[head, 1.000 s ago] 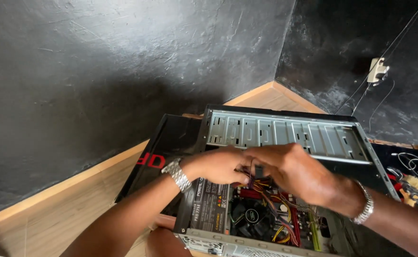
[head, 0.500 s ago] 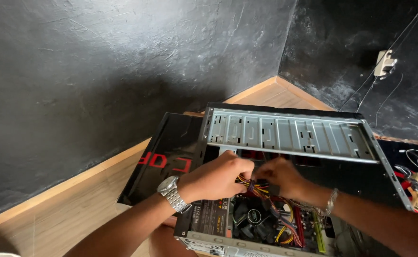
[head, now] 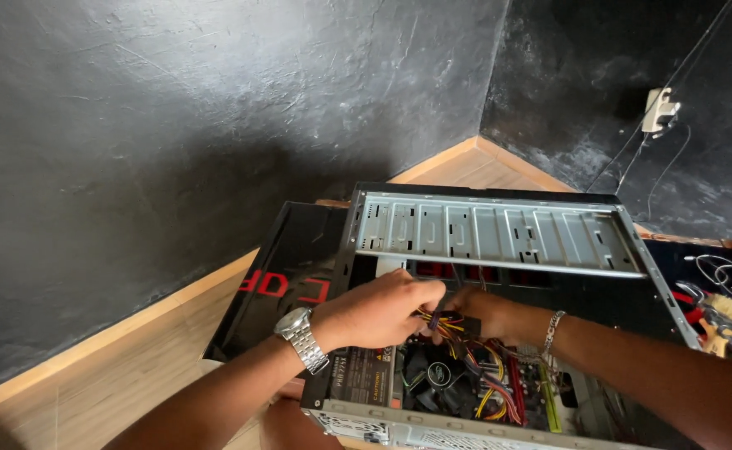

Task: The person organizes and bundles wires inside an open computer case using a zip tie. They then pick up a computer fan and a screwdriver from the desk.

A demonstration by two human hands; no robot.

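Both hands meet inside the open computer case (head: pixel 499 233). The left hand (head: pixel 378 312) pinches a bundle of yellow and black cables (head: pixel 437 321), and the right hand (head: pixel 487 312) closes on the same bundle just beside it. A cooling fan (head: pixel 437 375) lies right below them.

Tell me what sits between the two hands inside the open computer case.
In the head view, a bundle of yellow, red and black wires runs between the left hand and the right hand, above the fan. Both hands touch it.
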